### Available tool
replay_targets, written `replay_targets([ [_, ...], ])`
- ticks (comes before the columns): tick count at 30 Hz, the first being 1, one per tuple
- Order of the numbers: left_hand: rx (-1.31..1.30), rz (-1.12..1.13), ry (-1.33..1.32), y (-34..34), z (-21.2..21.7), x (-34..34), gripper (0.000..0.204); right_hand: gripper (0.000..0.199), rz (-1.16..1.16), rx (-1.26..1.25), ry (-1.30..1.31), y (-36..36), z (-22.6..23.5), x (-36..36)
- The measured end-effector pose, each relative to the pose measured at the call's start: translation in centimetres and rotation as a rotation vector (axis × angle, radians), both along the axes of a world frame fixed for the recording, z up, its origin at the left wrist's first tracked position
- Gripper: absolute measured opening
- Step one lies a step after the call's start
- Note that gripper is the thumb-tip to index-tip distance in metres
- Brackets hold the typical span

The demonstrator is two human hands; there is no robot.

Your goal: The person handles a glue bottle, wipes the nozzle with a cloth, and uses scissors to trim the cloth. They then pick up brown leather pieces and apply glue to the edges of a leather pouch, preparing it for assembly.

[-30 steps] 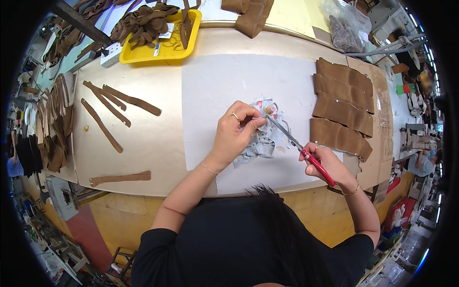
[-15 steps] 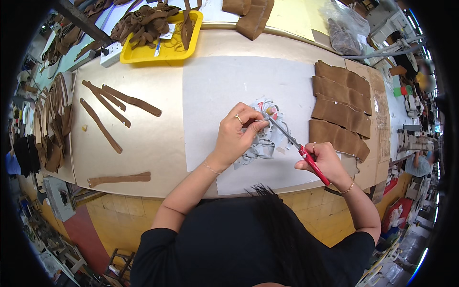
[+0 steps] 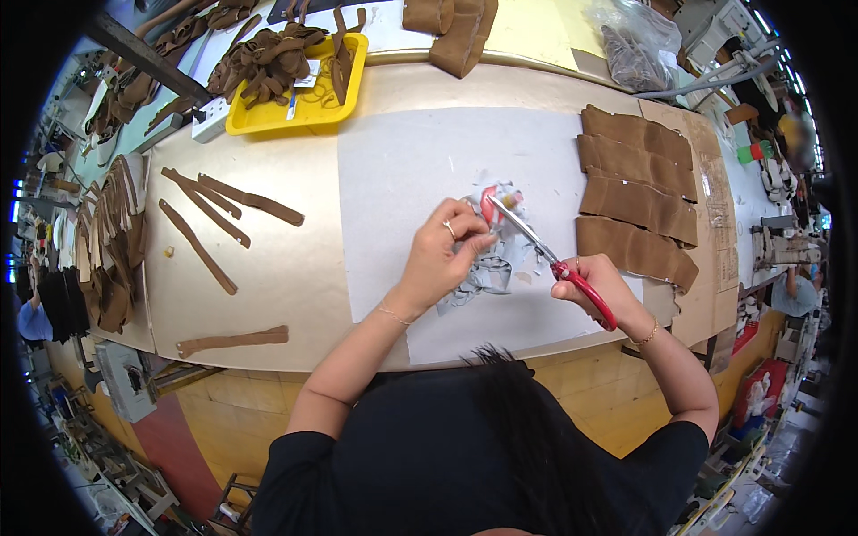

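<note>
My right hand (image 3: 601,279) grips a pair of scissors (image 3: 534,238) with red handles and metal blades. The scissors slant up and left, their tips over a red patch among a heap of pale grey scraps (image 3: 490,272). Beside the tips, my left hand (image 3: 444,256) is closed in a pinch at the heap's left edge. Whatever lies between its thumb and fingers is too small and blurred to name. Under the heap spreads a large pale grey sheet (image 3: 393,179) on the table.
Brown fabric pieces (image 3: 636,204) lie in a row on the right. Several narrow brown strips (image 3: 201,246) rest on the left. A yellow tray (image 3: 295,121) with brown strips stands at the back left, near a white power strip (image 3: 210,121). A clear plastic bag (image 3: 630,54) sits back right.
The scissors' tips have moved slightly up and left, away from my left fingertips and onto the red patch. My left hand stays pinched in nearly the same place. The whole view has turned slightly.
</note>
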State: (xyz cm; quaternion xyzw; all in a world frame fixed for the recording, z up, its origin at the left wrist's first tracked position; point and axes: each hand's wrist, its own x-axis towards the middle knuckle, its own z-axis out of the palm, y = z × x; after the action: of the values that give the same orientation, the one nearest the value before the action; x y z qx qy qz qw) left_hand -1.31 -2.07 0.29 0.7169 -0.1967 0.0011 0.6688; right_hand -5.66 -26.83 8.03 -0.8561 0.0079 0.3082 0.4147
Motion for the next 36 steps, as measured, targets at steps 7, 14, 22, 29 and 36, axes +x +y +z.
replay_targets([
  [7, -0.166, 0.123, 0.0, 2.4, 1.2, 1.5, 0.026, 0.071, 0.125, -0.022, -0.096, -0.3, 0.1, -2.0],
  [14, 0.365, -0.429, 0.004, 2.7, 5.4, 7.1, 0.023, 0.071, 0.022, 0.107, -0.058, -0.8, -0.9, -5.3],
  [22, 0.241, -0.339, 0.151, 2.8, 5.0, 5.2, 0.013, 0.07, 0.007, 0.181, -0.046, 0.3, -1.2, -6.0],
  [29, -0.149, -0.037, 0.344, 1.0, 3.2, -0.9, 0.01, 0.072, 0.016, 0.182, -0.031, 1.2, -1.3, -4.9],
  [36, -0.243, 0.022, 0.303, -0.2, 2.5, -2.7, 0.01, 0.07, -0.031, 0.193, -0.024, 1.4, -1.6, -4.3],
])
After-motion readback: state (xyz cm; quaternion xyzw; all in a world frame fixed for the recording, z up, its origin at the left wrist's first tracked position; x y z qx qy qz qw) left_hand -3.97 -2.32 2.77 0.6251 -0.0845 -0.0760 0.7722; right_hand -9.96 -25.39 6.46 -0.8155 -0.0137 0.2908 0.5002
